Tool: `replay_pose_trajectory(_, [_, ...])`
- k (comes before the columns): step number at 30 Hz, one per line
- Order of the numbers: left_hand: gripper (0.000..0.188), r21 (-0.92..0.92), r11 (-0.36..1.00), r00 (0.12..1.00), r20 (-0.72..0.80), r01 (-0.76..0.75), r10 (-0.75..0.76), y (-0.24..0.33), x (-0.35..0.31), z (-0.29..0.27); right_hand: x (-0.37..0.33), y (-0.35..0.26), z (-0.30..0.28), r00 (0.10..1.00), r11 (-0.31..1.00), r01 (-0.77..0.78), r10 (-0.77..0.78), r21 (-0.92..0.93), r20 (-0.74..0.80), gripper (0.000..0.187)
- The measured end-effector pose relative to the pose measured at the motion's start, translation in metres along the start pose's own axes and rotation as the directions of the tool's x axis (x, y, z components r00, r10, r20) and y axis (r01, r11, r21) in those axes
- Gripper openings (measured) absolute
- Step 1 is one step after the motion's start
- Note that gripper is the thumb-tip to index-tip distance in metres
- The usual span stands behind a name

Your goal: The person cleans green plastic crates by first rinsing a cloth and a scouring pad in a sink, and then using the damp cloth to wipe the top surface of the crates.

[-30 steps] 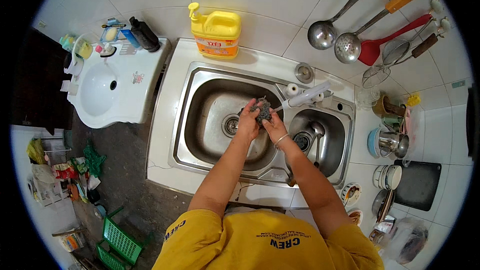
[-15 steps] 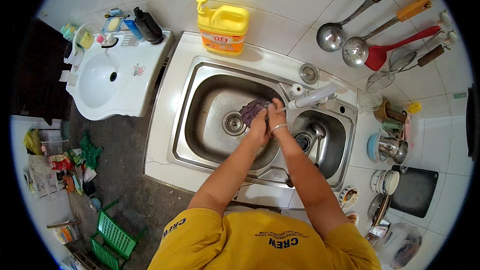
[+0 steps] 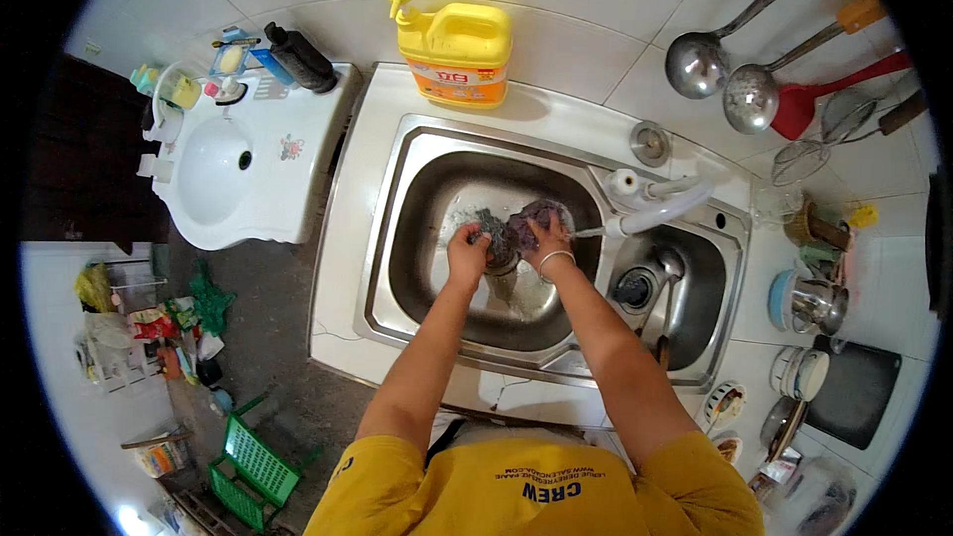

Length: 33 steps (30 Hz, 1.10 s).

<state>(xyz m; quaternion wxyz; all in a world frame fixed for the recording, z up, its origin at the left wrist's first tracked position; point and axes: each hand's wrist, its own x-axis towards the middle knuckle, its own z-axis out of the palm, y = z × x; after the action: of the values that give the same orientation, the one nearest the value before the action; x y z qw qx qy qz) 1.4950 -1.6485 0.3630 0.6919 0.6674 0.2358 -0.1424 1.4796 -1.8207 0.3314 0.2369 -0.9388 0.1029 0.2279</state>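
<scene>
Over the large left sink basin (image 3: 417, 189), my left hand (image 3: 467, 256) is closed round a grey, rough-textured scrubber (image 3: 492, 230). Beside it, my right hand (image 3: 547, 243) grips a crumpled purple cloth (image 3: 536, 215), its fingers bent over the near side. Water runs from the white faucet spout (image 3: 650, 215) toward the cloth and my right hand. Wet, foamy patches show on the basin floor around both hands. The drain is mostly hidden behind the scrubber and my hands.
The smaller right basin (image 3: 697, 313) holds a long-handled ladle (image 3: 671, 278). A yellow detergent jug (image 3: 455, 52) stands behind the sink. Ladles and strainers hang at upper right, above bowls (image 3: 797, 373) on the counter. A white washbasin (image 3: 204, 203) is at left.
My hands, close together before, have moved apart. The grey scrubber now shows in my left hand, while the purple cloth is in my right. Foamy water has appeared in the basin.
</scene>
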Motion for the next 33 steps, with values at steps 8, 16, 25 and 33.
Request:
replay_pose_trajectory(8, [0.024,-0.343,0.863,0.926,0.066,0.371,-0.372,-0.020,0.004,-0.042,0.007,0.011,0.003,0.991,0.962,-0.123,0.109,0.244,0.071,0.025])
replay_pose_trajectory(16, [0.038,-0.505,0.514,0.719,0.521,0.694,-0.460,0.012,-0.008,0.044,-0.032,-0.024,-0.058,0.970,-0.044,-0.162,0.176,0.986,0.167,0.018])
replay_pose_trajectory(25, [0.032,-0.617,0.682,0.920,0.283,0.392,-0.272,0.002,-0.002,0.061,-0.013,-0.009,-0.016,0.933,0.226,0.101,0.317,0.969,-0.171,0.046])
replay_pose_trajectory(33, [0.028,-0.705,0.340,0.774,0.491,0.623,-0.399,0.021,-0.005,0.072,-0.061,-0.023,-0.041,0.956,0.403,0.039,0.251,0.914,-0.152,0.040])
